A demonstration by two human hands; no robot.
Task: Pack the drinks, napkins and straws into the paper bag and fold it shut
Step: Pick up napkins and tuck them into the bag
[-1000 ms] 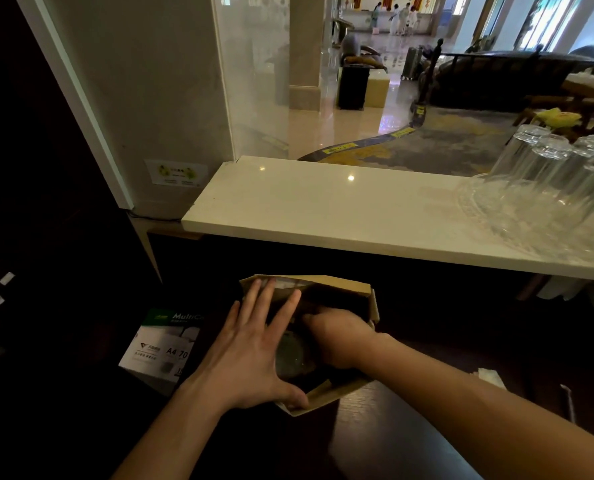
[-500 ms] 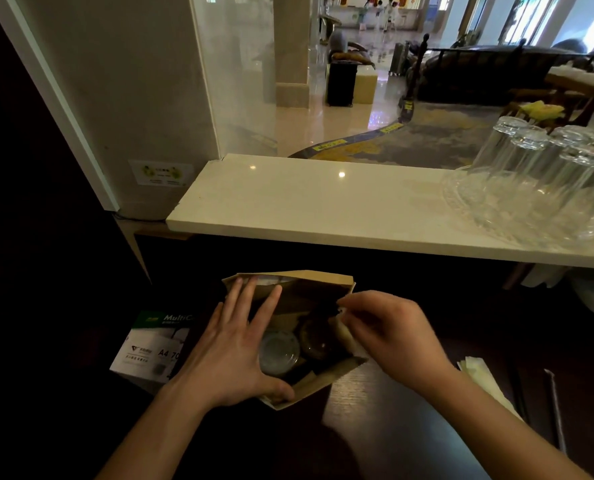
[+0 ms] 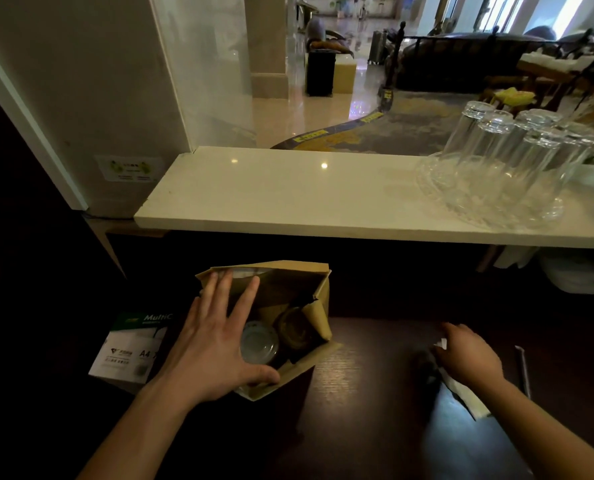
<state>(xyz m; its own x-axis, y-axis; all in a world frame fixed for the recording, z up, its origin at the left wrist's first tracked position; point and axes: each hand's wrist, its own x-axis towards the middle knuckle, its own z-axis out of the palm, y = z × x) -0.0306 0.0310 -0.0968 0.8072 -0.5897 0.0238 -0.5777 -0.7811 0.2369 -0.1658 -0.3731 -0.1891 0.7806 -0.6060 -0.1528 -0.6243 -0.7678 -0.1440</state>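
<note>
A brown paper bag [image 3: 318, 308] stands open on the dark table. Inside it I see two lidded drinks, a clear-lidded one [image 3: 259, 346] and a darker one [image 3: 293, 332]. My left hand [image 3: 215, 344] lies spread over the bag's left rim, thumb on the near edge, holding the mouth apart. My right hand [image 3: 468, 355] is far to the right, resting on the white napkins [image 3: 467, 400] with its fingers curled around their top edge. A paper-wrapped straw [image 3: 523, 367] lies just right of that hand.
A white counter [image 3: 288, 199] runs across above the table, with a glass tray of upturned glasses [image 3: 503, 168] at its right. A ream of A4 paper [image 3: 129, 351] sits left of the bag. The dark table [image 3: 368, 393] stretches between bag and napkins.
My right hand left the bag's mouth and travelled right to the napkins. My left hand stayed on the bag. The view shifted slightly.
</note>
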